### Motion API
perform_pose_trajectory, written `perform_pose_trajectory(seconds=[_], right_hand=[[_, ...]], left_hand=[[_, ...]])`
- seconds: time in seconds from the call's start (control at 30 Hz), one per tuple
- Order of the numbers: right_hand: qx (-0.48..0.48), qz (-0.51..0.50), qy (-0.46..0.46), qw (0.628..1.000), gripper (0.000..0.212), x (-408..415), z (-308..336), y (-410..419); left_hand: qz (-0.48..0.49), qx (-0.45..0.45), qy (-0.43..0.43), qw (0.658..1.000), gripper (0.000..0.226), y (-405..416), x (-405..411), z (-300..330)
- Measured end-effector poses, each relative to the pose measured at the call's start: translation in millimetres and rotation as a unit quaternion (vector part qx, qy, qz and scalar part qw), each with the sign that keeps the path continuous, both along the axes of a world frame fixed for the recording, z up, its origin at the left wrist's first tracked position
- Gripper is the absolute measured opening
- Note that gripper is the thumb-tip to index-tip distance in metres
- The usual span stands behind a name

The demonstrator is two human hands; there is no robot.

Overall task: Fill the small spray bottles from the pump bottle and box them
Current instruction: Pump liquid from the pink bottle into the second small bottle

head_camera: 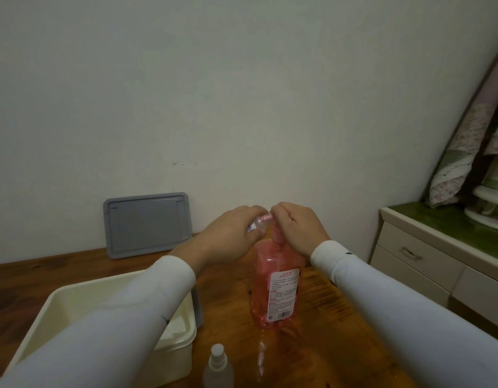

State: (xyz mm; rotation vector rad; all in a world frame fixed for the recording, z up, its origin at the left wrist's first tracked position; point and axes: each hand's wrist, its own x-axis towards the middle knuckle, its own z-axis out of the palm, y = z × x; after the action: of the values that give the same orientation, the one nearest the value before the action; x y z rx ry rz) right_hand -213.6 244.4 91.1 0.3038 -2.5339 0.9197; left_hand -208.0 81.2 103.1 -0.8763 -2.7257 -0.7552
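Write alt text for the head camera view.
A person's left hand holds a small bottle at the pump of a pink pump bottle while the right hand presses it. Nearby: a cream box, a capped spray bottle, a grey lid.

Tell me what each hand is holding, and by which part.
Left hand grips a small clear spray bottle around its body, tipped at the pump. Right hand is closed over the pump head of the tall pink pump bottle.
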Motion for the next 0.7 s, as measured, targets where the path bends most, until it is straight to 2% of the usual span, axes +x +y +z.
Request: perform_pose_trajectory(seconds=[0.23, 0.47, 0.7], right_hand=[[0.006, -0.007, 0.02, 1.0, 0.033, -2, 11, 2], [0.034, -0.005, -0.003, 0.999, 0.034, -4, -4, 2], [0.011, -0.007, 0.021, 1.0, 0.035, -3, 9, 3]], left_hand=[[-0.003, 0.01, 0.013, 1.0, 0.038, 0, -3, 7], [0.003, 0.01, -0.003, 1.0, 0.038, 1, -4, -7], [-0.005, 0.024, 0.006, 1.0, 0.037, 0, -2, 5]])
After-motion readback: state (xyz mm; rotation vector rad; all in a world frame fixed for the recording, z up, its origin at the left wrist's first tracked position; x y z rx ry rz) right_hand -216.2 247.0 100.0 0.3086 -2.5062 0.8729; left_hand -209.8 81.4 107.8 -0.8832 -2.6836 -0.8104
